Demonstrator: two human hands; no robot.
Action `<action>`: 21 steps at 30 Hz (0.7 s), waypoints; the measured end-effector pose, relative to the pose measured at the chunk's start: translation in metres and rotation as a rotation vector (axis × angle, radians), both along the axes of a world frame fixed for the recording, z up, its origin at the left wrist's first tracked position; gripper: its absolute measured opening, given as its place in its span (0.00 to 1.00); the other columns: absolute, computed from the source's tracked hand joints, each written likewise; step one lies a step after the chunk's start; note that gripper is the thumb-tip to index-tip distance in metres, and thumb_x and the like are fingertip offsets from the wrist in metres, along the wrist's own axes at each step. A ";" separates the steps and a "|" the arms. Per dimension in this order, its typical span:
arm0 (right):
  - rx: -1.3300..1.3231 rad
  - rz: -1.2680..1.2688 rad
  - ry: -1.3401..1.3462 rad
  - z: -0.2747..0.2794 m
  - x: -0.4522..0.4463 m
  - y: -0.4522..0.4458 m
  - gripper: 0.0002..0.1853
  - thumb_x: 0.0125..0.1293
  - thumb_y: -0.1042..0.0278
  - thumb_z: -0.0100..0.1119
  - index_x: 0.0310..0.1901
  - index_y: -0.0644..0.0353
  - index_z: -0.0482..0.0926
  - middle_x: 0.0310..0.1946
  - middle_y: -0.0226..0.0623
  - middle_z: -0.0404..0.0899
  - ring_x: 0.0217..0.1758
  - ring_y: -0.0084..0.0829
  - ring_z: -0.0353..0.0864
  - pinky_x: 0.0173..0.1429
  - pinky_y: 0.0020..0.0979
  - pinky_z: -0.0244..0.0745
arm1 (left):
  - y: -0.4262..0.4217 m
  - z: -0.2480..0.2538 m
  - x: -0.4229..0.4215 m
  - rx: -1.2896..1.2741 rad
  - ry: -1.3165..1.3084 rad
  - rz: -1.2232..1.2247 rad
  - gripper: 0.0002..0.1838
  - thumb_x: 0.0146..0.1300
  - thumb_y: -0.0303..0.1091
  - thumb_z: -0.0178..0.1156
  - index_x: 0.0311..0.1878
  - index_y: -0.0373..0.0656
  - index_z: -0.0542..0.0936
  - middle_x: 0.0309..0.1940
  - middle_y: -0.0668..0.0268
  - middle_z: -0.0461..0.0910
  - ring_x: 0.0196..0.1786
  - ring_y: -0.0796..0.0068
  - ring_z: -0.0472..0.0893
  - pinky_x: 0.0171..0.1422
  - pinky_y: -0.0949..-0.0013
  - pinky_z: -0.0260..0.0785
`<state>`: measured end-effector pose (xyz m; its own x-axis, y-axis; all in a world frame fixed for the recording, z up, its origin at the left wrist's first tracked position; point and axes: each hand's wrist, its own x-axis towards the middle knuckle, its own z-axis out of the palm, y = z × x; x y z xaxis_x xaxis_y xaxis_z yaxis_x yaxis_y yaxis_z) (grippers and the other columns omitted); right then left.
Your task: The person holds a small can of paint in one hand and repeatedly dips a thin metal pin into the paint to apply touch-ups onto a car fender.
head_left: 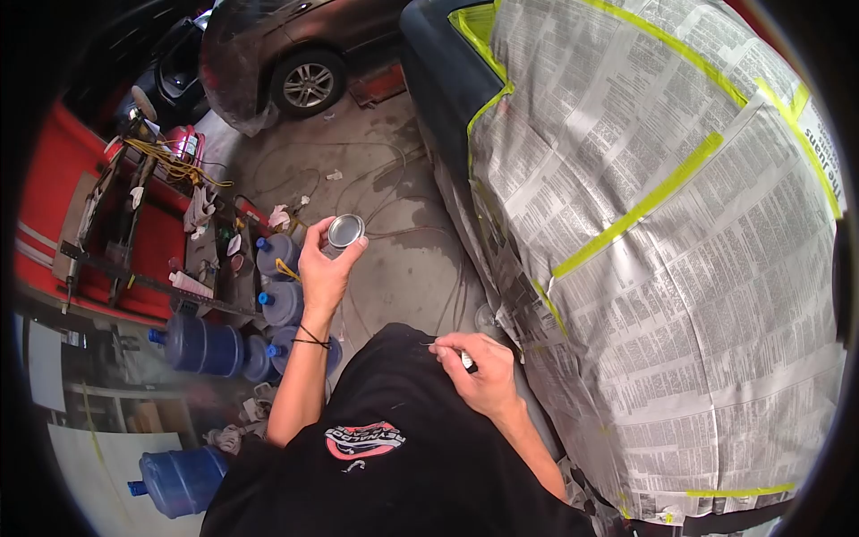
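My left hand holds up a small round metal tin between thumb and fingers, above the concrete floor. The tin's grey round face is turned toward me; whether that is a lid or its contents I cannot tell. Close to my black shirt, my right hand is closed around a small thing with a white and dark end. A thin tip shows at the fingertips. Most of that object is hidden by my fingers. The two hands are apart.
At right stands a vehicle covered in newspaper with yellow-green tape. Blue water jugs and a cluttered shelf are at left. Hoses cross the floor. A brown car is parked ahead.
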<state>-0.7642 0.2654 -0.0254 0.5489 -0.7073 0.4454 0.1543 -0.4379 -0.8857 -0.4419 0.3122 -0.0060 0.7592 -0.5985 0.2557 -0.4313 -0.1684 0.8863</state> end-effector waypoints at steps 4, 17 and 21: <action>0.266 -0.154 0.035 -0.023 -0.001 0.021 0.06 0.84 0.77 0.75 0.56 0.65 0.91 0.44 0.40 1.00 0.43 0.29 1.00 0.50 0.33 0.94 | -0.009 -0.011 0.014 -0.030 0.021 -0.087 0.36 0.67 0.39 0.89 0.73 0.34 0.85 0.62 0.60 0.93 0.65 0.68 0.89 0.77 0.62 0.80; 0.906 -0.564 0.099 -0.158 0.064 0.112 0.09 0.90 0.68 0.71 0.60 0.66 0.88 0.49 0.43 0.98 0.44 0.26 0.97 0.55 0.30 0.90 | -0.002 -0.022 0.089 0.022 -0.052 -0.269 0.36 0.65 0.38 0.89 0.73 0.35 0.85 0.60 0.54 0.95 0.65 0.59 0.92 0.76 0.56 0.82; 0.963 -0.637 0.105 -0.172 0.097 0.140 0.10 0.91 0.68 0.70 0.60 0.66 0.88 0.50 0.43 0.98 0.44 0.26 0.97 0.56 0.29 0.90 | 0.013 -0.037 0.126 0.018 -0.038 -0.323 0.37 0.63 0.37 0.89 0.73 0.36 0.86 0.59 0.52 0.95 0.65 0.55 0.93 0.75 0.54 0.83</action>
